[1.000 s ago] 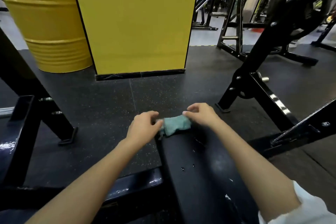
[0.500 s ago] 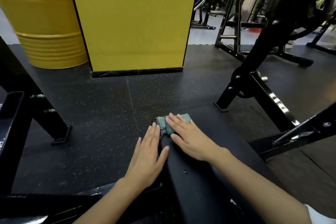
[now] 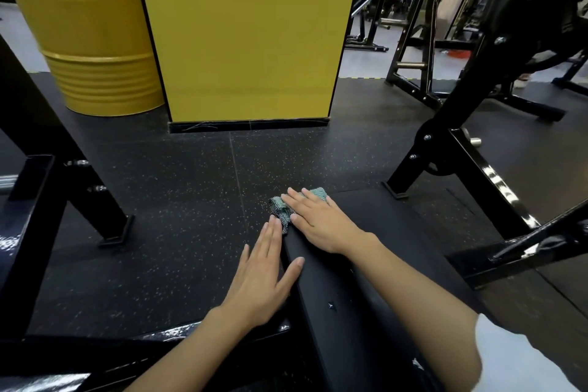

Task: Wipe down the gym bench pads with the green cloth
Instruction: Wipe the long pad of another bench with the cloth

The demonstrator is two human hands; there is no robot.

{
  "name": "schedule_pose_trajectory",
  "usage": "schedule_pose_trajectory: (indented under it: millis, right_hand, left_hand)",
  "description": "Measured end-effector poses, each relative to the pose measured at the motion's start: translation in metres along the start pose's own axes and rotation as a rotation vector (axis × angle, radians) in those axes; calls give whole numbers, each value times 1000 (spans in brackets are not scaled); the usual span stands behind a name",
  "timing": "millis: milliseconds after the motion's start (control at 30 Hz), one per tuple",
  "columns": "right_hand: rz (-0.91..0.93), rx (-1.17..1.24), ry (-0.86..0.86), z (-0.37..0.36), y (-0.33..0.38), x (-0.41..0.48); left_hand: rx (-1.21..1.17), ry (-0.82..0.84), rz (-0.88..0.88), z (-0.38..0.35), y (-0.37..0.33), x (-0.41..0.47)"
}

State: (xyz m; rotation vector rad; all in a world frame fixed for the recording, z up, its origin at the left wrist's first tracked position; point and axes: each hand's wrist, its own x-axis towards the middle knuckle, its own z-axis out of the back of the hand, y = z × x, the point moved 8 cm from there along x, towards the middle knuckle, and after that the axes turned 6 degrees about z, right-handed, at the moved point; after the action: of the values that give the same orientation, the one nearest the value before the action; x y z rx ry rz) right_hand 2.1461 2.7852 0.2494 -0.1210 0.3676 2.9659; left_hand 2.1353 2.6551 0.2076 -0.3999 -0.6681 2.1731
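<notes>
No brand, label or other writing can be read anywhere in the view. 1 green cloth (image 3: 313,194) lies bunched at the far left corner of 1 black bench pad (image 3: 356,264), part of it hanging over the pad's left edge. 2 bare hands are in sight. The right hand (image 3: 319,221) lies flat on the cloth, palm down with fingers spread and straight, pressing it onto the pad; its grip is fully open and closes around nothing. The left hand (image 3: 262,277) lies flat against the pad's left edge, just nearer than the cloth, fingers straight and together, thumb resting on the pad's top; its fingertips reach the hanging fold of cloth, and this grip is also open and empty. 1 white sleeve (image 3: 521,360) shows on the right arm. A few small pale specks dot the pad's top. Beyond the pad are 1 yellow drum (image 3: 86,35) and 1 yellow pillar (image 3: 248,32) standing on the speckled black floor (image 3: 178,200). Black machine frames (image 3: 477,169) stand on both sides.
</notes>
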Motion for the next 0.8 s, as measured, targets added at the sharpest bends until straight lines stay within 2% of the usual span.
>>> schedule_pose_trajectory:
  millis: [200,467,800]
  right_hand:
    - [29,24,-21,1,0,-32]
    - [66,-4,10,-4,1,-102]
    - [37,76,-50,2,4,-16]
  left_hand:
    - [107,15,-31,6,2,2]
    - [133,11,-67,8,3,1]
    - [159,21,-88,9,13,-5]
